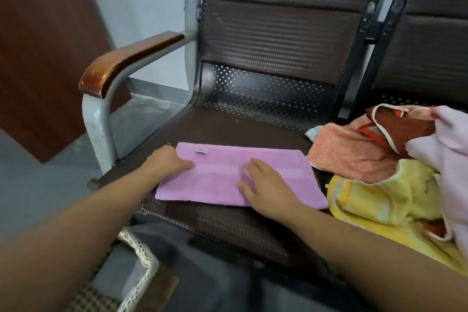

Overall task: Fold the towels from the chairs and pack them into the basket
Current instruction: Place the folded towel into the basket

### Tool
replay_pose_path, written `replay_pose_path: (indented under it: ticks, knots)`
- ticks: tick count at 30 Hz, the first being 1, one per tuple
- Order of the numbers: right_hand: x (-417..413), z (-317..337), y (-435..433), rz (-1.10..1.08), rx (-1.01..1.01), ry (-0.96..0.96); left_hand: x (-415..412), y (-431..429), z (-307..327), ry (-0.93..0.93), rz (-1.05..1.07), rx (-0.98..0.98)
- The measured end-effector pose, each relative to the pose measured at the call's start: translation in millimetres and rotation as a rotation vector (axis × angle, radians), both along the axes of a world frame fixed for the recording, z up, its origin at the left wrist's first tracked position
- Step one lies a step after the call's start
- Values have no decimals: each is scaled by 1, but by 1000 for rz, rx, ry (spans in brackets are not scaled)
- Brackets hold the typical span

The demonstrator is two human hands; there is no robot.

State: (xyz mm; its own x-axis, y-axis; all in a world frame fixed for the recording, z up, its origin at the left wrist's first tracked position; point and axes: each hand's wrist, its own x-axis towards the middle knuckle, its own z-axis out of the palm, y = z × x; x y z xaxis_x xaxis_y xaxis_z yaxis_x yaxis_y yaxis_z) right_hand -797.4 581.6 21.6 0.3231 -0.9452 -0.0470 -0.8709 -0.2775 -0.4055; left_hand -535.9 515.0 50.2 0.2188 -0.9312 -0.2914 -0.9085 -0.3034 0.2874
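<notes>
A single wide-angle head view looks forward and down, close over a chair seat (pixel 228 121). Both forearms reach in from the bottom corners. The chair back fills the top, a second chair (pixel 425 45) at right.

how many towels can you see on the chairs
5: purple towel flat on the seat; orange towel, brown towel, yellow towel and pale pink towel heaped to its right. Others may be hidden in the heap.
</notes>
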Motion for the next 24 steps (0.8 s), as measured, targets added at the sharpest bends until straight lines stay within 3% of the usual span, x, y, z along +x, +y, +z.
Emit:
replay_pose_path:
  ticks: [7, 13, 18, 21, 23, 24]
  knots:
    - [13, -8, 8, 55, 66, 131, -6, 17, 18, 126, 39, 111]
    - [19, -2, 13, 40, 112, 69, -14, 22, 42, 148, -40, -177]
    - [17, 9, 4, -301, 258, -483, -52, 31, 70, 192, -317, -325]
    - [13, 21, -7, -554, 387, -894, -73, 35, 69, 534, -408, -139]
    - [7, 27, -12, -691, 448, -984, -74, 35, 60, 654, -356, -57]
    - [5, 28, -13, -725, 466, -947, -72, 34, 53, 584, -380, -67]
